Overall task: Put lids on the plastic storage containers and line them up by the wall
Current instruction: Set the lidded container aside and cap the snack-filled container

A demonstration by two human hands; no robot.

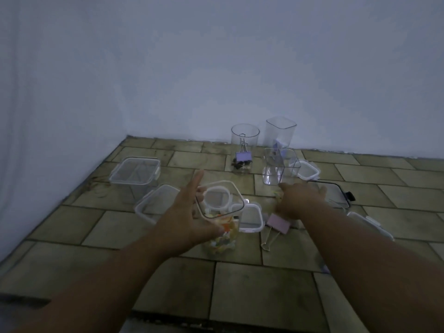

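Bare forearms stretch out over the tiled floor. On the left, the left hand grips an open-topped square container of coloured scraps, with the thumb on its near side and the fingers up its left side. Just right of that container lie a small square lid and a pink binder clip. Further right, the right hand reaches palm down; its fingers are hidden, so I cannot tell whether it holds anything. Left of the container lies a clear lid, and behind that stands a lidded rectangular container. Behind and right of it stand a low square container, a round container holding binder clips, and a tall square container by the wall.
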